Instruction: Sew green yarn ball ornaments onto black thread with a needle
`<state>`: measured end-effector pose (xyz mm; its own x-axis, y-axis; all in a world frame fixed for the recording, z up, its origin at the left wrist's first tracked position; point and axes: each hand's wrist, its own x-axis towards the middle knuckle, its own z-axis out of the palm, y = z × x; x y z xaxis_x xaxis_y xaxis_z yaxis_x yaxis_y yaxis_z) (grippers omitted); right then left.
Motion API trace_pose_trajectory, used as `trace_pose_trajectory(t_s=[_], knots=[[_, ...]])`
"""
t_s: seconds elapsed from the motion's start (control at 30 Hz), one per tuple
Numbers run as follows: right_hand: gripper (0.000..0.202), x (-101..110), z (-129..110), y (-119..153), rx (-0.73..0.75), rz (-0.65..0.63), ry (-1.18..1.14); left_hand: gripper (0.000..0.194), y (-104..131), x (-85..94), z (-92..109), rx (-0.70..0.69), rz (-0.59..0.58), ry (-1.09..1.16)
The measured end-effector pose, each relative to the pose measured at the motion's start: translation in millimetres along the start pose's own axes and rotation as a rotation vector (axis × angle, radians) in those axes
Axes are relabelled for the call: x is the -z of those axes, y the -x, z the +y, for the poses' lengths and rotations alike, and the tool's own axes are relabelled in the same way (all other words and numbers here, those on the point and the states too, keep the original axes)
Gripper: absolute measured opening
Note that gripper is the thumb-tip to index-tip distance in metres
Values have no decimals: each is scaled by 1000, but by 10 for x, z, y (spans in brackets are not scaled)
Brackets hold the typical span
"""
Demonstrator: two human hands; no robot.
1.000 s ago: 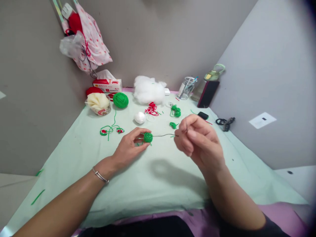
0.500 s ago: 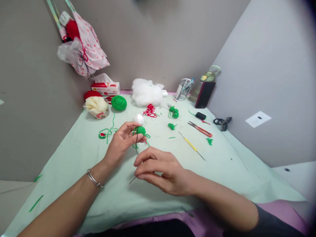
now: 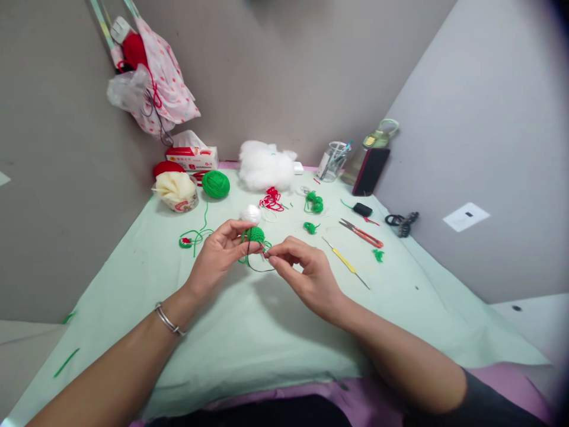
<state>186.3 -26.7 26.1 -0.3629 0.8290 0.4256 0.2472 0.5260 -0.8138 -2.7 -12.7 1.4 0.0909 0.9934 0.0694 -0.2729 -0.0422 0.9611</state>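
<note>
My left hand [image 3: 222, 252] is closed on a small green crocheted piece [image 3: 255, 235], held between thumb and fingers above the table. Green yarn ends hang around it. A dark thread [image 3: 254, 268] loops down from the piece toward my right hand [image 3: 302, 267]. The right fingertips are pinched on a thin needle [image 3: 264, 248], whose visible end meets the lower right side of the green piece; the rest is hidden by the fingers. Just behind the piece sits a white yarn ball [image 3: 251, 213].
Scissors [image 3: 361, 233] and a yellow-handled crochet hook [image 3: 343, 259] lie to the right. Behind are white stuffing [image 3: 267, 166], a green yarn ball [image 3: 216, 184], red yarn [image 3: 271, 200], a pen cup [image 3: 332, 163] and a phone [image 3: 370, 172]. A tissue box [image 3: 192, 158] stands back left.
My right hand has moved up and away to the green piece, bringing the needle from below to its right side. The dark thread now hangs in a loop. The left hand stays put.
</note>
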Motion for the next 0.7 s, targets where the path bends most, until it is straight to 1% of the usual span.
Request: trace_pose_trajectory(t_s=[0.07,0.3,0.4,0.53,0.6,0.7], knots=[[12,0,13,-10,-48,-14,-19,33,-5,13,-10,-5,0,6],[13,-10,2,-2,-99,-15,-28,31,7,25,-9,-16,-13,12],[13,-3,14,-2,-87,-13,-39,30,11,14,8,-11,-22,7],[12,-2,64,3,-30,-18,-54,30,22,-14,53,83,-70,99],[12,-15,91,9,-29,-12,-66,29,30,-30,61,105,-83,106],[12,-45,115,17,-53,22,-103,28,38,-54,44,54,-69,70]])
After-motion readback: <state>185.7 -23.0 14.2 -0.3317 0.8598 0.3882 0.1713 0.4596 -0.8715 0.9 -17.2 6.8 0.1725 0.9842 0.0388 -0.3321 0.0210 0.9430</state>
